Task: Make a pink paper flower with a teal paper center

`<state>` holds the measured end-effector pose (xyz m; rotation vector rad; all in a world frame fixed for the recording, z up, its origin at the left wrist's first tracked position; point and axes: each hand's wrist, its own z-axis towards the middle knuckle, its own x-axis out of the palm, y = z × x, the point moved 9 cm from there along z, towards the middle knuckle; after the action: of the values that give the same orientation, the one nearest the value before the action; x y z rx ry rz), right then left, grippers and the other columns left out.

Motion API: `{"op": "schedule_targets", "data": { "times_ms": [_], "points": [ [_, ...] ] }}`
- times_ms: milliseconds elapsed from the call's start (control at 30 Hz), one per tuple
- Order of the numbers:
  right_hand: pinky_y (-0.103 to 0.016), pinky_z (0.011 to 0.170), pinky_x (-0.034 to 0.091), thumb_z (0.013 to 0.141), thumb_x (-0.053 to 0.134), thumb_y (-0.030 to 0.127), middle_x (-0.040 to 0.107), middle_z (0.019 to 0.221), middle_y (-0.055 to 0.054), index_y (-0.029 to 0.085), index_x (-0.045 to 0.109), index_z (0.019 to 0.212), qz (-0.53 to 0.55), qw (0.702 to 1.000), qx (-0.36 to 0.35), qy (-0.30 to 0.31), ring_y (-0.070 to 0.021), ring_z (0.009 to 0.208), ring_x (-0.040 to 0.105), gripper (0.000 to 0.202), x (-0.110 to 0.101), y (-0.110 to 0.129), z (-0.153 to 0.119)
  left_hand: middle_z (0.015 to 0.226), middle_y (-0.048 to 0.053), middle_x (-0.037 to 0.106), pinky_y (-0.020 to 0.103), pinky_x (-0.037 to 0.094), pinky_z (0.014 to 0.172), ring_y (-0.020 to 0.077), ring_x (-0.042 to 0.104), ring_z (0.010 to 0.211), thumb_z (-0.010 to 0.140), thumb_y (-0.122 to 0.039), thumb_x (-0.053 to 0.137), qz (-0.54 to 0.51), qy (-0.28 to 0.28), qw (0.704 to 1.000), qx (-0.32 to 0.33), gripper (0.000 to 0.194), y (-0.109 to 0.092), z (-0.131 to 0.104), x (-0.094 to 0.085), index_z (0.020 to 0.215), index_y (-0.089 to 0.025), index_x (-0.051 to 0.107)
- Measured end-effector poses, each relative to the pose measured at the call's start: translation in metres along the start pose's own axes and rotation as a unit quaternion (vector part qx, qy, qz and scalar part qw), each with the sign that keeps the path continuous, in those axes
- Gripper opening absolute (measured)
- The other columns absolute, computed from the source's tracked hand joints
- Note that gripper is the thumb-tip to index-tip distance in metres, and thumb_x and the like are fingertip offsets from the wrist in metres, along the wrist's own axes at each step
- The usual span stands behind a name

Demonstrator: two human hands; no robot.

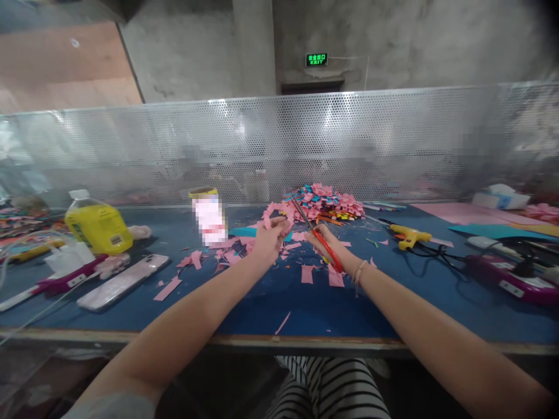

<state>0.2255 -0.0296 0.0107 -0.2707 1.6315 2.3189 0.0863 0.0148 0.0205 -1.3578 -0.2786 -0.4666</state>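
Note:
My left hand (271, 235) is closed on a ring-shaped pink paper piece (276, 212) with a notched edge. In my right hand (329, 241) is a pair of scissors (331, 254) with red handles, its blades pointing up and left toward the pink paper. Behind both hands lies a heap of pink, blue and yellow paper pieces (325, 201). Pink paper scraps (307, 274) are scattered over the blue tabletop around and below my hands. Whether the blades touch the paper, I cannot tell.
A phone (123, 281) and a bottle of yellow liquid (98, 224) are at left. Near the back, an upright phone with a blurred screen (209, 220) stands. To the right are a yellow glue gun (409, 237), a purple power strip (513, 278) and tissues (501, 197). A perforated metal screen (262, 145) borders the back.

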Motion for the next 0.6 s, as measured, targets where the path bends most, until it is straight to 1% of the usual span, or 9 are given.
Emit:
{"op": "schedule_targets", "data": {
  "times_ms": [100, 233, 367, 467, 600],
  "points": [
    [-0.022, 0.046, 0.028, 0.068, 0.050, 0.051, 0.032, 0.053, 0.009, 0.021, 0.033, 0.073, -0.039, 0.999, -0.007, 0.006, -0.0073, 0.047, 0.032, 0.034, 0.003, 0.002, 0.000, 0.052, -0.003, 0.053, 0.023, 0.048, 0.063, 0.0053, 0.049, 0.051, 0.057, -0.005, 0.064, -0.027, -0.020, 0.999, -0.008, 0.013, -0.003, 0.000, -0.002, 0.063, -0.014, 0.058],
    [-0.023, 0.046, 0.027, 0.066, 0.050, 0.054, 0.034, 0.054, 0.008, 0.021, 0.032, 0.073, -0.074, 0.997, -0.013, 0.020, -0.0077, 0.048, 0.031, 0.038, 0.009, 0.002, 0.001, 0.054, -0.001, 0.056, 0.022, 0.048, 0.061, 0.0068, 0.053, 0.054, 0.054, -0.004, 0.067, -0.061, -0.029, 0.998, -0.010, 0.013, -0.004, -0.001, -0.002, 0.063, -0.012, 0.060],
    [-0.024, 0.047, 0.027, 0.068, 0.048, 0.055, 0.033, 0.055, 0.008, 0.021, 0.031, 0.074, -0.071, 0.997, -0.035, 0.023, -0.0073, 0.048, 0.030, 0.038, 0.012, 0.004, 0.001, 0.052, -0.001, 0.056, 0.021, 0.047, 0.060, 0.0068, 0.053, 0.053, 0.053, -0.005, 0.068, -0.067, -0.022, 0.997, -0.008, 0.013, -0.002, -0.002, 0.000, 0.061, -0.012, 0.061],
    [-0.024, 0.046, 0.027, 0.070, 0.046, 0.054, 0.032, 0.055, 0.008, 0.021, 0.031, 0.075, -0.064, 0.997, -0.023, 0.029, -0.0072, 0.047, 0.029, 0.037, 0.014, 0.005, -0.001, 0.053, -0.001, 0.056, 0.022, 0.047, 0.060, 0.0062, 0.052, 0.052, 0.053, -0.007, 0.069, -0.067, -0.019, 0.997, -0.013, 0.013, 0.002, -0.004, 0.001, 0.062, -0.013, 0.061],
    [-0.023, 0.044, 0.027, 0.071, 0.046, 0.052, 0.035, 0.055, 0.008, 0.021, 0.031, 0.077, -0.035, 0.999, -0.007, 0.036, -0.0079, 0.046, 0.033, 0.035, 0.017, 0.010, -0.006, 0.057, -0.001, 0.058, 0.021, 0.046, 0.061, 0.0065, 0.053, 0.055, 0.051, -0.007, 0.069, -0.074, -0.013, 0.997, -0.014, 0.016, 0.004, -0.007, 0.005, 0.062, -0.013, 0.060]
  ]
}}
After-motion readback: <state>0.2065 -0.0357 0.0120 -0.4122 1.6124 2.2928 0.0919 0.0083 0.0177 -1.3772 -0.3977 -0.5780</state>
